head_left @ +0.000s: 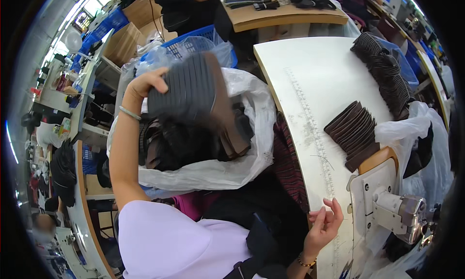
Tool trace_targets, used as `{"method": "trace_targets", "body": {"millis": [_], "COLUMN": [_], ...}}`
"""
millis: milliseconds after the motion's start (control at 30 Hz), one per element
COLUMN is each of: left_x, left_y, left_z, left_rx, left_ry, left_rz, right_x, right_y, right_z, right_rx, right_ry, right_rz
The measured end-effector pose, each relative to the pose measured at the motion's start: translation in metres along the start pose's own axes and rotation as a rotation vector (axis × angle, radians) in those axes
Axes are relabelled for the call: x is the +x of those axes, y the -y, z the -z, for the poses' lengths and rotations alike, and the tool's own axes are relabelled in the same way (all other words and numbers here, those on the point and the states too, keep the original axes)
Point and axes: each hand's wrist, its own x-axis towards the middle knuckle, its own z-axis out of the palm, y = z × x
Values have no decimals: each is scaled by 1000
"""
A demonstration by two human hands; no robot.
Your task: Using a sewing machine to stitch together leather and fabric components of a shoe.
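My left hand (151, 82) grips one edge of a bundle of dark, layered pieces (186, 85), smeared by motion. The layers look black with brown at the right side; their exact kind cannot be made out. Beneath it, a large white plastic sack (259, 150) gapes wide, with more black and brown pieces (181, 143) inside. At the near edge of the white table (310, 80), my right hand (323, 226) is empty, its fingers loosely bent and apart. A fanned stack of brown pieces (352, 133) lies on the table beyond that hand.
A sewing machine (392, 208) stands at the right, beside a clear plastic bag (421, 128). A long row of dark pieces (382, 75) lines the table's far right. Behind the sack are a blue basket (208, 36) and a standing person (193, 10).
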Motion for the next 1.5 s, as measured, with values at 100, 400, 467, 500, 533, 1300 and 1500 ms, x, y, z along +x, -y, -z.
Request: {"method": "trace_targets", "body": {"millis": [100, 400, 467, 500, 533, 1300, 1500], "left_x": [-14, 11, 9, 7, 6, -38, -25], "left_y": [6, 96, 100, 101, 94, 124, 39], "left_z": [-15, -100, -106, -106, -109, -158, -203], "left_rx": [268, 391, 411, 362, 214, 1623, 1723], "left_ry": [-137, -405, -519, -561, -563, -430, -189], "left_rz": [383, 266, 236, 240, 178, 176, 100], "right_x": [0, -3, -3, -2, -1, -1, 1], "right_y": [-3, 2, 3, 4, 4, 4, 4], "right_z": [-4, 1, 1, 0, 0, 0, 1], "right_rx": [-22, -60, -65, -65, -78, -122, -138], "right_ry": [-1, 18, 20, 18, 23, 45, 27], "right_rz": [16, 32, 13, 13, 25, 69, 41]}}
